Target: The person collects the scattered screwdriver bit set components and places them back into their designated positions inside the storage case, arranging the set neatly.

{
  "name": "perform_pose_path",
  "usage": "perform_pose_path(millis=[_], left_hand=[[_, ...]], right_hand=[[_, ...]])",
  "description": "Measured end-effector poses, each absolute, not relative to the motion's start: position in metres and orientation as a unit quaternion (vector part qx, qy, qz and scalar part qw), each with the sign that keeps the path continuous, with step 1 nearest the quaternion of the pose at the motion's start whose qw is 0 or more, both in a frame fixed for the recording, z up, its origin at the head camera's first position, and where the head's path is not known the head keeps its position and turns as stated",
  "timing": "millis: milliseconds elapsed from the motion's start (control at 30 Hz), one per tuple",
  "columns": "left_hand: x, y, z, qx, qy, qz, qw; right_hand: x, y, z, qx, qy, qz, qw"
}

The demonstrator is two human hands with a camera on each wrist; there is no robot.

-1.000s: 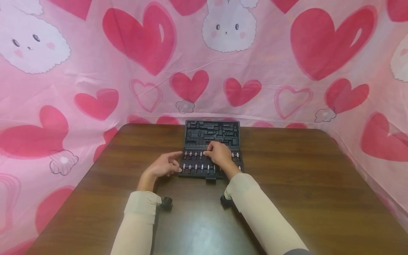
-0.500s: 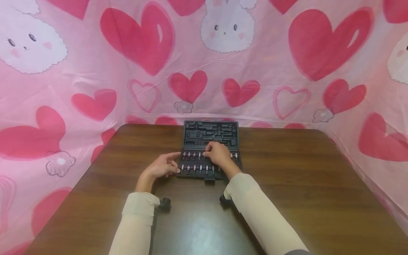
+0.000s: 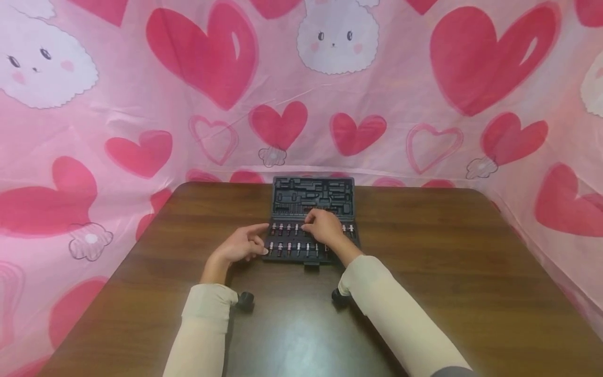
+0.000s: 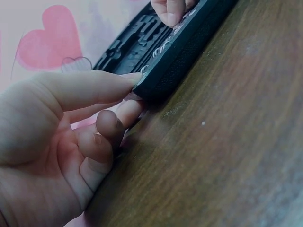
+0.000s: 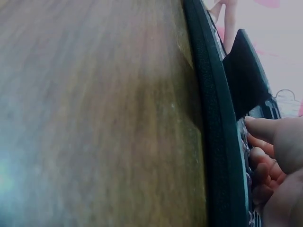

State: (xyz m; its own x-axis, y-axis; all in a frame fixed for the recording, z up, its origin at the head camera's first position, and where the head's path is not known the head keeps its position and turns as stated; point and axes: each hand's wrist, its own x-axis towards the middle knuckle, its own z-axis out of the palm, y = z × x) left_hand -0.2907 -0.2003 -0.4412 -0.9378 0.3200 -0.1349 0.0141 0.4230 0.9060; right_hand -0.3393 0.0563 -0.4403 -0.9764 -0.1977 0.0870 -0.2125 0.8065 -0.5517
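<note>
A black tool case lies open on the table with its lid tilted back. Two rows of small metal bit sockets fill its base. My left hand holds the case's left edge, its thumb at the near corner and its index finger stretched along the side. My right hand reaches over the base, thumb and fingertips pinching at a bit socket in the far row. That bit socket is mostly hidden by the fingers. Its thumb also shows in the right wrist view, just past the front latch.
The brown wooden table extends around the case. A pink cloth with hearts and rabbits hangs behind and at both sides. A black wrist camera sits by the left cuff and another by the right.
The right forearm and wrist have shifted slightly to the right, while the fingertips stay at the same spot in the far row. The left hand keeps its hold on the case.
</note>
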Motion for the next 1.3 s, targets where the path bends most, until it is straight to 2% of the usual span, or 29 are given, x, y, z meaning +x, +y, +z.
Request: perform_pose_path(millis=[200, 467, 800, 900, 1100, 1300], left_hand=[[-0.291, -0.201, -0.441, 0.100, 0.834, 0.523, 0.145], [-0.285, -0.203, -0.433, 0.109, 0.820, 0.543, 0.146], [-0.293, -0.200, -0.437, 0.069, 0.813, 0.574, 0.070], [-0.295, -0.196, -0.437, 0.062, 0.802, 0.590, 0.061], [-0.297, -0.193, -0.430, 0.059, 0.799, 0.595, 0.067], [-0.316, -0.193, -0.430, 0.050, 0.790, 0.607, 0.066]], right_hand=[[-0.336, 0.066, -0.442, 0.121, -0.930, 0.348, 0.011], [-0.327, 0.084, -0.445, 0.116, -0.918, 0.373, 0.070], [-0.320, 0.113, -0.439, 0.109, -0.906, 0.381, 0.150], [-0.321, 0.121, -0.438, 0.101, -0.900, 0.387, 0.172], [-0.325, 0.137, -0.439, 0.056, -0.883, 0.429, 0.181], [-0.332, 0.151, -0.442, 0.005, -0.866, 0.467, 0.179]])
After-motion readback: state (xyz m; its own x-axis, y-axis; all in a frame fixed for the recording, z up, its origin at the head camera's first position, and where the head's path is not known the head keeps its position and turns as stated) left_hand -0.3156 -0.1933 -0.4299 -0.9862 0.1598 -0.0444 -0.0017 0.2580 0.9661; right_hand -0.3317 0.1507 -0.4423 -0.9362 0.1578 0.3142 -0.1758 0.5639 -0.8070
